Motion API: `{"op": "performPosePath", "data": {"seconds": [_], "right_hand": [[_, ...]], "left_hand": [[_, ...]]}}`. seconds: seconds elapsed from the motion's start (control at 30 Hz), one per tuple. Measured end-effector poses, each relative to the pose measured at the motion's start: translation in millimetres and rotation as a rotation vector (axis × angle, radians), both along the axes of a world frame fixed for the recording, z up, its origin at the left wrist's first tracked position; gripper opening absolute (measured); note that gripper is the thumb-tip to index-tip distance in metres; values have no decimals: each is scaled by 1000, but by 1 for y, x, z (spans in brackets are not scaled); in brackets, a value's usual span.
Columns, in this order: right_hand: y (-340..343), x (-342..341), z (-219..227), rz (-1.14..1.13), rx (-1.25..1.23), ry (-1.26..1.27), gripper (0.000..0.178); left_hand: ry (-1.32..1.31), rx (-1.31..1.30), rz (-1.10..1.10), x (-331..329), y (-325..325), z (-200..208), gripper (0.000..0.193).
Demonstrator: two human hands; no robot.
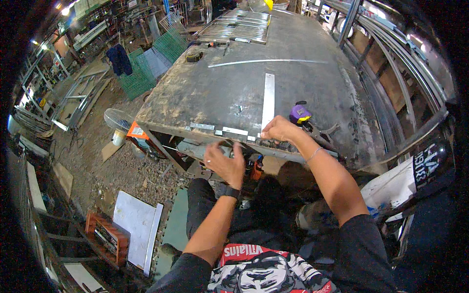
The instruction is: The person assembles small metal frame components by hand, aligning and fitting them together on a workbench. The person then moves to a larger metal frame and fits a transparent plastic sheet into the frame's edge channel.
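Observation:
My right hand (282, 129) is closed in a pinch at the near edge of the dark worktable (205, 93). Whatever sits between its fingertips is too small to make out. A flat, pale metal bar (268, 97) lies on the tabletop, its near end beside those fingers. In front of the table edge, my left hand (225, 165) hovers with fingers bent and apart, holding nothing that I can see. Short metal pieces, among them a grey strip (202, 126) and a brighter plate (235, 131), line the near edge between the hands and the left corner.
Right of the bar rests a purple and yellow tape measure (300, 114). Farther off are a long thin strip (266, 61), another tape measure (194, 57) and a metal grille (234, 27). A fan (118, 121) stands left of the table; metal lengths (405, 68) are racked at right.

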State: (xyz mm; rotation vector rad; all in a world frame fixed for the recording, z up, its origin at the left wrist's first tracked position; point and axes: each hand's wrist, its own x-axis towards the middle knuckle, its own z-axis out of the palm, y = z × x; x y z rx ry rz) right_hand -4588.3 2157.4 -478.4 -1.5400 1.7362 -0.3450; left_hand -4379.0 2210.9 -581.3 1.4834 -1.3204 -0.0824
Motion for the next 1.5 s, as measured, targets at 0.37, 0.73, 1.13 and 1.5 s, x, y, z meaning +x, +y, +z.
{"op": "performPosePath", "data": {"seconds": [0.37,0.73,1.13,1.5], "right_hand": [[-7,-4,2,63,51,61,32],[-8,-3,3,22,119,-165,21],[-11,5,11,75,123,6,20],[-13,10,14,160,45,122,28]], "left_hand": [[-112,-20,-38,-43,-11,4,23],[-69,65,-53,-51,-8,8,16],[-23,42,-81,-50,-7,11,12],[-40,-10,-70,-50,-8,9,14]]}}
